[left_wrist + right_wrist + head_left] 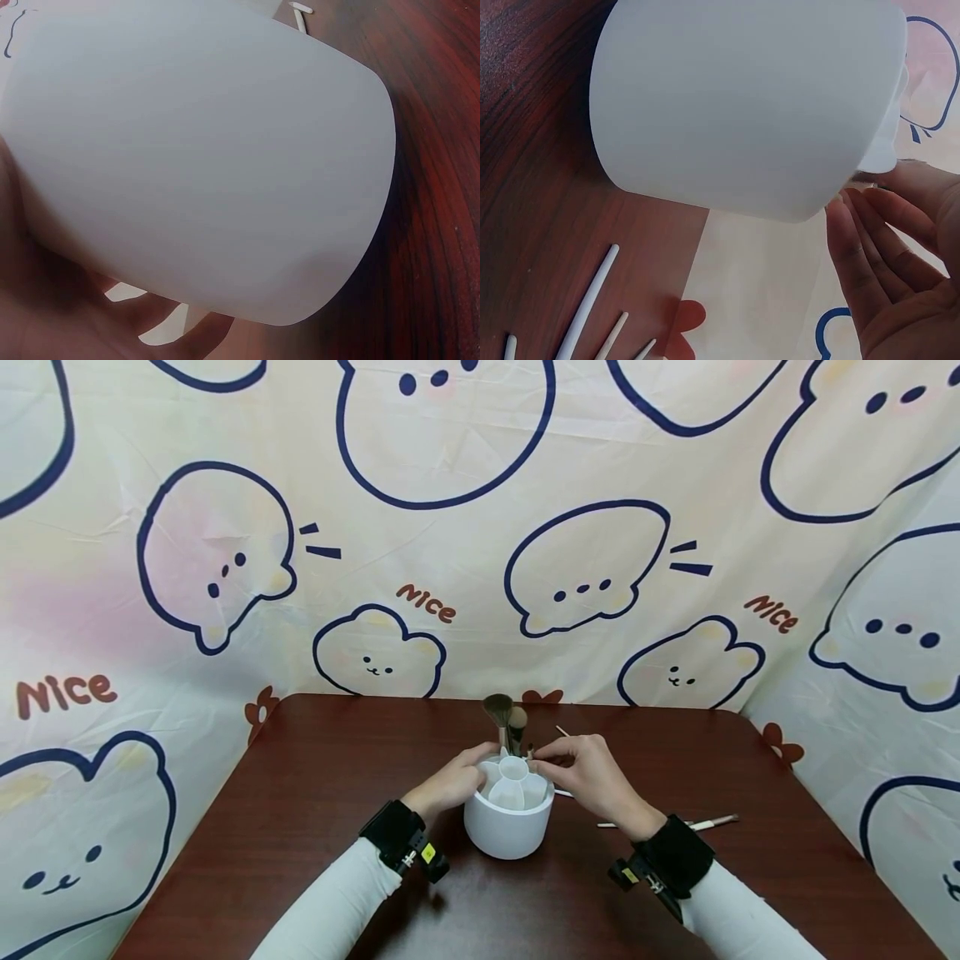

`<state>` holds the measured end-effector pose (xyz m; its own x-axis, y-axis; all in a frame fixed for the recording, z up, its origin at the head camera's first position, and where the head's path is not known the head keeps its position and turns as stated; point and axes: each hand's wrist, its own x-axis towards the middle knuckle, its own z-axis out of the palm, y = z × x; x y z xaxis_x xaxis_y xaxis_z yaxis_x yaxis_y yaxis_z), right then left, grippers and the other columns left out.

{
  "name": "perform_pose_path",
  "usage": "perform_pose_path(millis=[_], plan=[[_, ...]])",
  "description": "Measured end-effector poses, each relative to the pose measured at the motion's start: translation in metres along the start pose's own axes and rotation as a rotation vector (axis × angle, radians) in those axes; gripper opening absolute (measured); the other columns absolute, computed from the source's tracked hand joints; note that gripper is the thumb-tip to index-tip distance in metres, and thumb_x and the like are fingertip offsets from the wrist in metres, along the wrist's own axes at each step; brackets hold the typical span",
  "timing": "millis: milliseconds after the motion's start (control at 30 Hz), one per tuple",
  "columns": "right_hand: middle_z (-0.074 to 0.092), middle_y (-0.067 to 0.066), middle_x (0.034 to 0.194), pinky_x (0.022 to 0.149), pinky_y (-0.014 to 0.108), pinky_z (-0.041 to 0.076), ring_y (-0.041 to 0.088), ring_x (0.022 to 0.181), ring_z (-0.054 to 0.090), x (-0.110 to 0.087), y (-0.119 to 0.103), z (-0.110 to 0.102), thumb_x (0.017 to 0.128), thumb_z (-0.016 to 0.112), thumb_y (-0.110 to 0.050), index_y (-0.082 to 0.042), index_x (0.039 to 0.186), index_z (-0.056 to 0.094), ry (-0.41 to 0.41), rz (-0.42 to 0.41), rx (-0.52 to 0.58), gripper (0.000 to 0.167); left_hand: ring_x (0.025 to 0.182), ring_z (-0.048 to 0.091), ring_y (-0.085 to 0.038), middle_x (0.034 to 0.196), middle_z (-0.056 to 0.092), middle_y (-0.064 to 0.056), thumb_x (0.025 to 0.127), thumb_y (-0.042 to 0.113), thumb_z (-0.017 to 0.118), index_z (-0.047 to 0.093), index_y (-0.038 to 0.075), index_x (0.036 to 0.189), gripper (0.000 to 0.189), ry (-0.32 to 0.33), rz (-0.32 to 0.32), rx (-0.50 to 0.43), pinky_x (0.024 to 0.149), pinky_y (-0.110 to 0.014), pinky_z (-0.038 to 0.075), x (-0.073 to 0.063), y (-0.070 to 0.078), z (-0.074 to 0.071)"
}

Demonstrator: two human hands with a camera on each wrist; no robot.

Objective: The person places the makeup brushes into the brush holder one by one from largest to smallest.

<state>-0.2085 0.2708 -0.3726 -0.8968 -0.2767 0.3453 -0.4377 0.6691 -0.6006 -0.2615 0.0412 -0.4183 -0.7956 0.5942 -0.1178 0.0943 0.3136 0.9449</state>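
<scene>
Well, dark brown wood-grained tabletop (pixel 337 760): smooth white round cup (pixel 507 837) stands upright on it
Cup's feel: probably light, stiff plastic, slightly slippery; best steadied by its outer wall
Left hand (pixel 452 781): curled round the cup's left side
Right hand (pixel 588 772): apparently pinching a small dark-tipped brush (pixel 530 751) at the right rim; handle stiff, bristles likely delicate

Dark red-brown tabletop (pixel 337 760) is meeting a pale cloth backdrop (pixel 472 556) that's showing navy-outlined cartoon animals (pixel 379 647), rust-brown "Nice" lettering (pixel 66 695) and small flowers (pixel 261 713).
</scene>
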Motion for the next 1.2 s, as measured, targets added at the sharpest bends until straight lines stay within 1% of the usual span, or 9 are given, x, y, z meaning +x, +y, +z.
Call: perform_pose_path(millis=[133,233,367,533,667,833,900,1067,1200], plan=[[0.077,-0.001,0.093,0.066,0.026,0.057,0.011,0.08,0.067,-0.001,0.0,-0.002,0.089,0.079,-0.012,-0.011,0.098,0.082,0.001,-0.017,-0.01,0.009,0.146,0.033,-0.033,0.16,0.039,-0.015,0.087,-0.001,0.039,0.041,0.007,0.156,0.068,0.002,0.008,0.007,0.118,-0.06,0.023,-0.001,0.001,0.0],[0.075,-0.005,0.092,0.068,0.028,0.058,0.01,0.081,0.068,-0.002,0.001,-0.01,0.089,0.079,-0.013,-0.014,0.098,0.082,0.018,-0.047,-0.028,0.009,0.147,0.032,-0.032,0.159,0.039,-0.015,0.087,-0.002,0.038,0.041,0.006,0.155,0.069,0.002,0.017,0.002,0.118,-0.058,0.023,0.0,0.001,0.0],[0.073,-0.008,0.092,0.068,0.028,0.057,0.008,0.08,0.067,-0.004,0.005,-0.03,0.089,0.079,-0.013,-0.016,0.099,0.081,0.07,-0.075,-0.094,0.01,0.147,0.031,-0.031,0.16,0.039,-0.014,0.086,-0.002,0.039,0.041,0.006,0.155,0.069,-0.003,0.023,-0.009,0.118,-0.058,0.022,0.0,0.001,-0.001],[0.075,-0.003,0.095,0.066,0.027,0.054,0.01,0.078,0.066,-0.012,0.021,-0.059,0.091,0.077,-0.011,-0.013,0.103,0.079,0.121,-0.045,-0.215,0.012,0.146,0.032,-0.03,0.16,0.039,-0.012,0.087,-0.001,0.039,0.041,0.008,0.156,0.069,-0.01,0.011,-0.009,0.118,-0.058,0.023,0.0,0.0,-0.001],[0.075,0.005,0.101,0.066,0.027,0.052,0.016,0.079,0.065,-0.023,0.043,-0.079,0.094,0.074,-0.011,-0.009,0.108,0.078,0.131,0.006,-0.285,0.015,0.145,0.034,-0.03,0.159,0.04,-0.012,0.088,0.0,0.039,0.041,0.009,0.155,0.068,-0.009,0.011,-0.013,0.118,-0.059,0.024,0.001,-0.002,-0.001],[0.074,0.012,0.106,0.071,0.032,0.052,0.024,0.088,0.066,-0.044,0.072,-0.1,0.096,0.069,-0.01,-0.006,0.112,0.075,0.137,0.088,-0.347,0.017,0.145,0.034,-0.031,0.158,0.041,-0.012,0.086,-0.001,0.04,0.043,0.009,0.154,0.069,-0.009,0.011,-0.02,0.117,-0.059,0.024,0.001,-0.001,0.0],[0.073,0.015,0.106,0.073,0.037,0.052,0.027,0.09,0.066,-0.052,0.081,-0.105,0.096,0.068,-0.009,-0.003,0.113,0.074,0.128,0.134,-0.361,0.018,0.145,0.034,-0.03,0.158,0.041,-0.012,0.085,-0.001,0.04,0.043,0.009,0.154,0.069,-0.008,0.012,-0.02,0.118,-0.059,0.023,0.0,0.0,-0.001],[0.071,0.022,0.106,0.073,0.048,0.053,0.034,0.09,0.066,-0.073,0.099,-0.116,0.096,0.066,-0.008,0.002,0.113,0.072,0.104,0.265,-0.398,0.021,0.146,0.033,-0.03,0.159,0.041,-0.012,0.086,-0.001,0.039,0.042,0.008,0.154,0.069,-0.01,0.002,-0.033,0.119,-0.059,0.021,0.001,0.001,-0.003],[0.07,0.026,0.109,0.069,0.05,0.052,0.036,0.09,0.065,-0.094,0.115,-0.123,0.097,0.064,-0.011,0.002,0.115,0.071,0.079,0.367,-0.437,0.023,0.147,0.031,-0.03,0.159,0.04,-0.012,0.087,-0.001,0.039,0.042,0.008,0.155,0.069,-0.014,-0.007,-0.039,0.119,-0.059,0.021,0.002,0.0,-0.001]])
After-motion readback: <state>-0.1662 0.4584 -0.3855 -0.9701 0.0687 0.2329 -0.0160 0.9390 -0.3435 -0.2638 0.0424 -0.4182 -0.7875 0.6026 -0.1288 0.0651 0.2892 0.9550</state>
